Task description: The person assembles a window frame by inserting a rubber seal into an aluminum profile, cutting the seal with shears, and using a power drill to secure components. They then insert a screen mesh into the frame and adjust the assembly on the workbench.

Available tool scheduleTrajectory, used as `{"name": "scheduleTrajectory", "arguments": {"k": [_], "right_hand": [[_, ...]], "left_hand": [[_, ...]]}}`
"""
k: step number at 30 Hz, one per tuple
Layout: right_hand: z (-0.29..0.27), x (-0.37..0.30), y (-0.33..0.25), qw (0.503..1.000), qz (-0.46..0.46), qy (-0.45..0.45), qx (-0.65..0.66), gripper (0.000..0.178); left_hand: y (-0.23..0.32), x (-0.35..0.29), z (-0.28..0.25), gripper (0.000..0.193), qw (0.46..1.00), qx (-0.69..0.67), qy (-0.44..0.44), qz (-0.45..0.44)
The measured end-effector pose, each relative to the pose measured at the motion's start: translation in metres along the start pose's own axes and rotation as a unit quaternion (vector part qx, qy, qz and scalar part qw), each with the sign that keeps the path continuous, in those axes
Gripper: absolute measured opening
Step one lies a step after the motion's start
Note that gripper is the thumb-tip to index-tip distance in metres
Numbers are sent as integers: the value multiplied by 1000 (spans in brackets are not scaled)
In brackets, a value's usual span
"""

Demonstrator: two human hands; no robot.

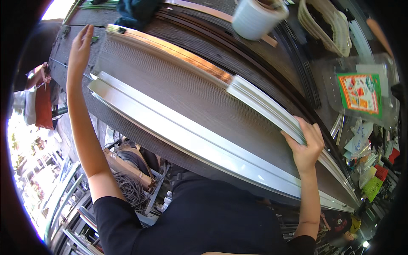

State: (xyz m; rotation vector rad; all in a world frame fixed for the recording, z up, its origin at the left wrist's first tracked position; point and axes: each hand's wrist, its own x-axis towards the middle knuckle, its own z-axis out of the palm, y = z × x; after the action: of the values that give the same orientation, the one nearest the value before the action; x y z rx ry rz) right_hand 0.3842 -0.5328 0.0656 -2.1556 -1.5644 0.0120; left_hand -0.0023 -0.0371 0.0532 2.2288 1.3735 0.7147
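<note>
Passage open above the screen [191, 95] between its rails [170, 127]; dark strips [298, 63], white roll [256, 21] and basket [345, 38] crowd the desk's [61, 46] far side.

Apparently a workshop: long bench [140, 142], white profiles [182, 135], dark strips [302, 70], coiled wire [131, 187] underneath.

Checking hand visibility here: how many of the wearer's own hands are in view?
2: the left hand, open near the left end of the grey panel; the right hand, gripping the far white rail.
</note>
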Motion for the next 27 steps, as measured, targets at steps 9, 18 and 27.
{"name": "scheduleTrajectory", "arguments": {"k": [9, 18, 27], "right_hand": [[-11, 17, -17, 995, 66, -81, 12, 53], [-39, 16, -4, 979, 150, -134, 34, 55], [1, 62, -58, 989, 93, -101, 54, 51]], "left_hand": [[0, -27, 45, 58, 983, -143, -98, 58], [12, -40, 38, 63, 983, -133, -105, 72], [13, -28, 29, 63, 925, -347, -150, 27]]}}
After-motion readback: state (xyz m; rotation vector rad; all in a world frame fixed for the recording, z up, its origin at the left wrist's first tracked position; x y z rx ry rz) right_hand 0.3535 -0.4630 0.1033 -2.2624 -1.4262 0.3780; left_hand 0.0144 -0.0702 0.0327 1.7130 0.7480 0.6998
